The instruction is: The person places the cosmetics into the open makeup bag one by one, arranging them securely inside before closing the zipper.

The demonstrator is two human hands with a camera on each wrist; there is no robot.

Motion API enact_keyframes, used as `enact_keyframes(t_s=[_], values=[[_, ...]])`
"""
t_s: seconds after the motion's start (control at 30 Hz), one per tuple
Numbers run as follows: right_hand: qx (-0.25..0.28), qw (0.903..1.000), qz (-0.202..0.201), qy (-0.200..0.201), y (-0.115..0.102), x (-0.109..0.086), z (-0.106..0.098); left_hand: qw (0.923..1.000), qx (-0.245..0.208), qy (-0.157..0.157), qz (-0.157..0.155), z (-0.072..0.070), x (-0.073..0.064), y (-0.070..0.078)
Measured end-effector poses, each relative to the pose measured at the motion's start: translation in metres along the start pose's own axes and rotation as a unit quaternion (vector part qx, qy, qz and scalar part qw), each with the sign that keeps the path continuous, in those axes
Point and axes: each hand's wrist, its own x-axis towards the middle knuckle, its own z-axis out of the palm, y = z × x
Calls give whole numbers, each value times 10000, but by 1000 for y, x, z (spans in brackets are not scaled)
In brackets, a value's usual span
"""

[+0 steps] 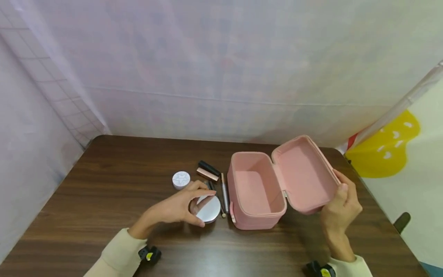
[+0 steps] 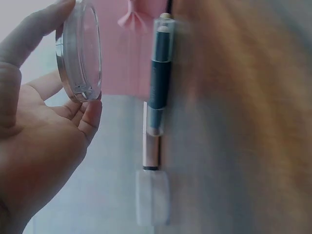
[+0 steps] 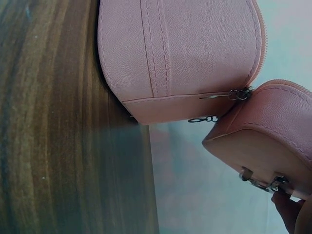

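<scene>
My left hand (image 1: 174, 206) pinches a round compact (image 1: 209, 211) with a shiny silver top, thumb on one edge and fingers on the opposite one. In the left wrist view the compact (image 2: 80, 56) has a clear rim and is held up off the table. Just right of it stands a pink cosmetic case (image 1: 257, 222), its inside bare. The case's lid (image 1: 306, 175) is swung back to the right on its hinges. My right hand (image 1: 342, 207) grips the lid's outer edge. Metal zipper pulls (image 3: 239, 94) hang from the case in the right wrist view.
Left of the case lie a white round jar (image 1: 181, 179) with a star on top, a black tube (image 1: 209, 168), a rose-gold tube (image 1: 207, 174) and a silver pen-like tube (image 1: 225, 194). A dark double-ended stick (image 2: 160, 83) shows in the left wrist view. A curtain (image 1: 221, 96) hangs behind the table.
</scene>
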Motion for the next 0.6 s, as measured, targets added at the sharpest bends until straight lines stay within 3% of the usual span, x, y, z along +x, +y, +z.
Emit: enact_keyframes(t_s=[0.13,0.6], values=[[26,10000,-37,-32,9,0,4,10000,-10,89,28,-5,6,7],[35,10000,-65,45,-17,-3,1,9999,31,-39,-115,-5,42,26]])
